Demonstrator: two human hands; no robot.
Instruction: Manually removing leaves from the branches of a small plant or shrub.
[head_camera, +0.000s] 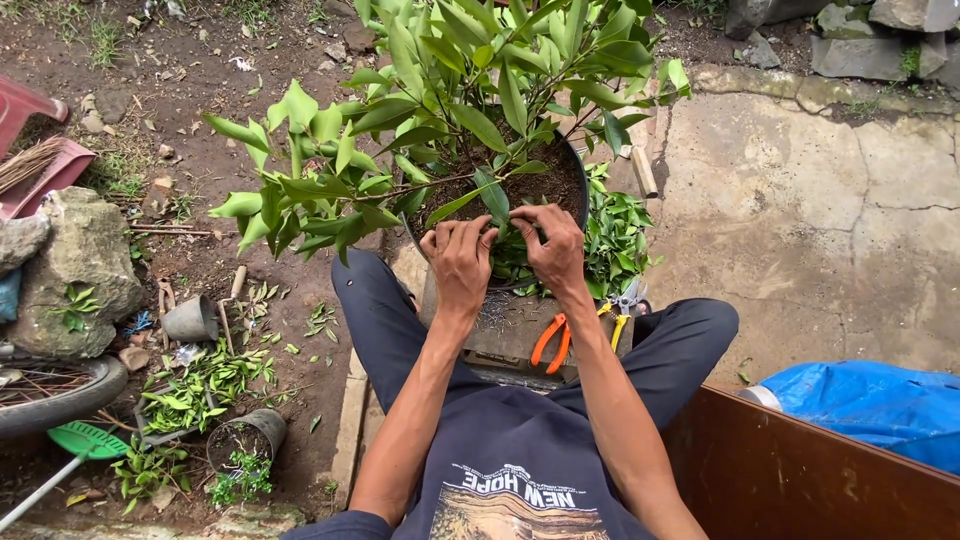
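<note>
A leafy green shrub (440, 110) grows in a round black pot (578, 178) filled with dark soil, standing on a block between my knees. My left hand (458, 262) and my right hand (552, 250) rest side by side at the pot's near rim, fingers curled down among the low leaves and a thin stem. Whether the fingers pinch a leaf or twig is hidden by the foliage. Orange-handled pliers (551, 340) and yellow-handled shears (620, 312) lie on the block just below my right wrist.
Cut leaves (205, 385) litter the soil at left, near two small empty pots (190, 320) (245, 438). A rock (75, 270), a wheel (50, 392) and a green rake (85, 440) lie far left. A blue tarp (870, 405) and brown board (800, 470) are at right.
</note>
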